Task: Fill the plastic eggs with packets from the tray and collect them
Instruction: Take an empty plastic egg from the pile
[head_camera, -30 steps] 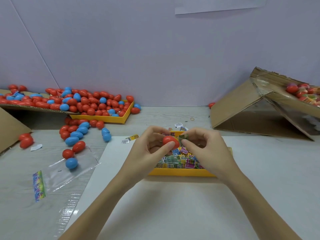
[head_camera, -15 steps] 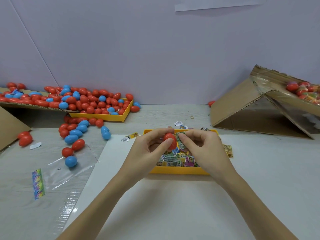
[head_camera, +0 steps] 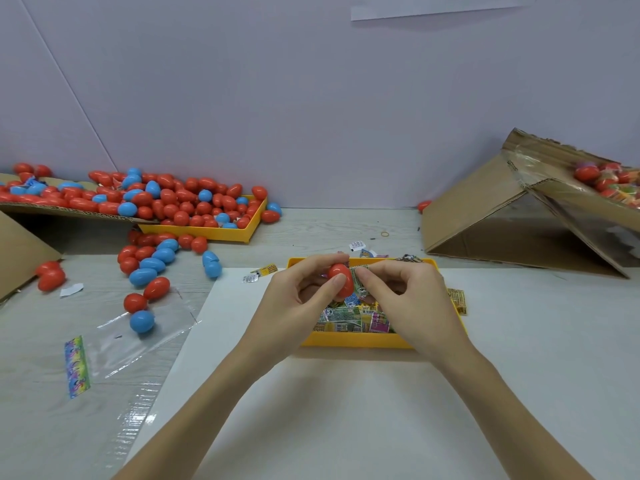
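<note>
- A white sheet lies on the bench nearest the camera, and both bare forearms reach forward across it.
- To the left, a clear plastic bag with a colourful printed strip lies flat on the bench, with one blue egg resting on it.
- The left hand has its fingers and thumb curled round a red plastic egg, the thumb tip pressed on the egg's front.
- The right hand is curled too, its fingertips pinching a green packet right against the egg; how far the packet sits inside the egg I cannot tell.
- Both hands hover over the yellow tray at the far edge of the white sheet, which holds a heap of small printed packets.
- One packet lies just outside the tray's right side, and a few more scraps lie on the bench near its far left corner.
- Further left, loose eggs, red and blue, trail across the bench.
- Behind them a second yellow tray is piled with red and blue eggs, and the pile spreads onto a cardboard flap to its left.
- At far right stands a tilted cardboard box with clear film over it; filled red eggs show at its upper edge.
- A lone red egg rests by the wall, just left of the box.
</note>
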Action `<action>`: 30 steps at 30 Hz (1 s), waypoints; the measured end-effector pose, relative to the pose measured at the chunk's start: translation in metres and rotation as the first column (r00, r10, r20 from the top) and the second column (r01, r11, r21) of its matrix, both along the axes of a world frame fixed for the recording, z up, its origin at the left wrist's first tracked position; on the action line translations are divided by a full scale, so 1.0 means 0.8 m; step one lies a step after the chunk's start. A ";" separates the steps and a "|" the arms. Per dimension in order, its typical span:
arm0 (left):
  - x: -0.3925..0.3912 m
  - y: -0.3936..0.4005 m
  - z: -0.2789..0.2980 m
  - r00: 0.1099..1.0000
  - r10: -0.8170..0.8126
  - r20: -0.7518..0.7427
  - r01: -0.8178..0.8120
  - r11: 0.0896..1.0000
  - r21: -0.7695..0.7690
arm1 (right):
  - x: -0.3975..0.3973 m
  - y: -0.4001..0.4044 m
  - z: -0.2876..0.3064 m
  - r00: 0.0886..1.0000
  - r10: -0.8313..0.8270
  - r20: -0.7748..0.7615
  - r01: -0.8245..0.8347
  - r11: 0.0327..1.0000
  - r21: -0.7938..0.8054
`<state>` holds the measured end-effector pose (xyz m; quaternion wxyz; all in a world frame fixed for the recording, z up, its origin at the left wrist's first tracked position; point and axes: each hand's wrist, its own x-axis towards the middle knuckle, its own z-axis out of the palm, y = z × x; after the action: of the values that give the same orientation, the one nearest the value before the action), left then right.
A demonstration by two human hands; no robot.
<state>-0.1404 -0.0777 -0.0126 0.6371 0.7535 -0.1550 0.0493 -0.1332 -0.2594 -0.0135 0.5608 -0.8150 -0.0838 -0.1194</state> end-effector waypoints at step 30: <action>0.006 0.004 -0.007 0.747 0.076 0.660 -0.344 0.894 0.287 | -0.012 0.015 0.016 0.803 0.452 -0.388 0.032 0.618 0.786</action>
<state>-0.1359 -0.0745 -0.0181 0.3739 0.8163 -0.2788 0.3409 -0.1429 -0.2478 -0.0006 0.8584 -0.4833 0.0398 0.1674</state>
